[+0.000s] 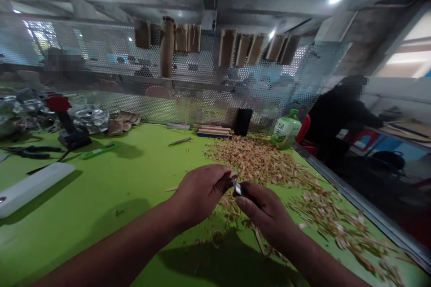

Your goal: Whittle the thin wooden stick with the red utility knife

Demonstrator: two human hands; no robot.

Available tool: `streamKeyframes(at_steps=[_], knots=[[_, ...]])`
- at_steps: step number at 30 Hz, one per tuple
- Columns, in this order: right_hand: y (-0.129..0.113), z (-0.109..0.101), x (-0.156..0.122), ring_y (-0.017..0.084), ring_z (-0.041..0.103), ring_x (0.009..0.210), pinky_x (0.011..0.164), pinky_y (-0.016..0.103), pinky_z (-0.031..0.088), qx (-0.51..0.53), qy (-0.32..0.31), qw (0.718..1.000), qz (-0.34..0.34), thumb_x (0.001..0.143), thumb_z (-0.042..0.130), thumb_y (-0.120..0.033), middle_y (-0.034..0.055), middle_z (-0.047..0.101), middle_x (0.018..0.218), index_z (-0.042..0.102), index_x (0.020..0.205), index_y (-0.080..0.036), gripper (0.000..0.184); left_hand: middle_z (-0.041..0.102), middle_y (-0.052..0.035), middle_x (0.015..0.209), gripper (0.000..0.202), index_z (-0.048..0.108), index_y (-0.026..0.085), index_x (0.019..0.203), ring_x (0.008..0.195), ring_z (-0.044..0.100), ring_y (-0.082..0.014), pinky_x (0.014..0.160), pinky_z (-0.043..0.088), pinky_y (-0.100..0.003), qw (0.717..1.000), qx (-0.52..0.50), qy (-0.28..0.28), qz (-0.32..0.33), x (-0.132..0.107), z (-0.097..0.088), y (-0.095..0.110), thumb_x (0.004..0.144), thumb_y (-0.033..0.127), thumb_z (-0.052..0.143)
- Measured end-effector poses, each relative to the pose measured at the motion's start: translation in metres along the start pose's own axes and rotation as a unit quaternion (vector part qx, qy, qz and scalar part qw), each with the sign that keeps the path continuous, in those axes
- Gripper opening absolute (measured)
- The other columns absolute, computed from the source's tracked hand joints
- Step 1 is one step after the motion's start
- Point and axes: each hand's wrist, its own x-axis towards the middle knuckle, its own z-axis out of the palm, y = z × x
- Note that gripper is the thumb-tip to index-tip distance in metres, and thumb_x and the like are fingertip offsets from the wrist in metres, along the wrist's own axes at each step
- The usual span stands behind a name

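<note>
My left hand (202,190) is closed in a pinch over the green table (101,197), gripping a small thin piece that I cannot make out. My right hand (264,210) is closed round a small knife (238,187), whose short metal blade points toward the left fingers. The two hands nearly touch at the blade. Just beyond and to the right of them lies a heap of pale wood shavings (259,161), which trails along the table's right side.
A green drink bottle (286,131) and a dark phone (243,121) stand by the perforated metal screen (188,98). Pliers (32,151), a white flat box (30,187), a red-topped tool (65,123), wood sticks (213,131). A person in black (343,116) sits at right.
</note>
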Motion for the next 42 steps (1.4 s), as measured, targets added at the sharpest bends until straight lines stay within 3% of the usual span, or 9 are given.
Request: streamKeyframes(at_steps=[20, 26, 31, 35, 42], knots=[[-0.003, 0.001, 0.001, 0.009, 0.035, 0.053, 0.048, 0.022, 0.027, -0.010, 0.017, 1.000, -0.013, 0.090, 0.046, -0.042, -0.0046, 0.037, 0.058, 0.038, 0.065, -0.020, 0.035, 0.065, -0.0030, 0.086, 0.025, 0.060, 0.019, 0.092, 0.074, 0.056, -0.0151, 0.064, 0.041, -0.027, 1.000, -0.014, 0.004, -0.006, 0.000, 0.001, 0.000, 0.096, 0.036, 0.043], [-0.001, -0.001, 0.001, 0.010, 0.036, 0.055, 0.048, 0.022, 0.030, 0.038, -0.014, 0.999, 0.017, 0.091, 0.044, -0.047, -0.0046, 0.036, 0.061, 0.042, 0.068, -0.021, 0.035, 0.064, -0.0037, 0.090, 0.024, 0.057, 0.020, 0.097, 0.078, 0.055, -0.0165, 0.066, 0.041, -0.028, 1.000, -0.009, -0.025, -0.005, -0.003, -0.004, 0.003, 0.096, 0.035, 0.039], [0.000, 0.000, 0.002, 0.010, 0.037, 0.053, 0.047, 0.022, 0.030, 0.062, -0.015, 0.998, 0.019, 0.090, 0.045, -0.056, -0.0046, 0.038, 0.061, 0.042, 0.067, -0.020, 0.042, 0.062, -0.0062, 0.095, 0.044, 0.053, 0.020, 0.111, 0.082, 0.055, -0.0196, 0.070, 0.042, -0.031, 1.000, 0.016, -0.010, 0.023, -0.010, -0.001, 0.000, 0.089, 0.056, 0.045], [-0.004, 0.002, 0.002, 0.009, 0.036, 0.053, 0.046, 0.021, 0.028, 0.017, -0.008, 1.000, -0.003, 0.091, 0.045, -0.051, -0.0045, 0.040, 0.060, 0.041, 0.067, -0.020, 0.039, 0.060, -0.0027, 0.080, 0.048, 0.057, 0.019, 0.100, 0.069, 0.052, -0.0166, 0.062, 0.037, -0.028, 0.999, 0.042, 0.028, -0.002, -0.009, 0.007, -0.004, 0.088, 0.062, 0.040], [-0.003, 0.001, 0.001, 0.010, 0.038, 0.056, 0.049, 0.021, 0.030, -0.037, -0.025, 0.999, -0.023, 0.091, 0.047, -0.039, -0.0033, 0.044, 0.064, 0.045, 0.071, -0.020, 0.028, 0.054, 0.0007, 0.067, 0.053, 0.054, 0.018, 0.080, 0.057, 0.045, -0.0124, 0.053, 0.026, -0.024, 0.997, 0.042, 0.056, 0.038, -0.006, 0.009, -0.009, 0.087, 0.067, 0.035]])
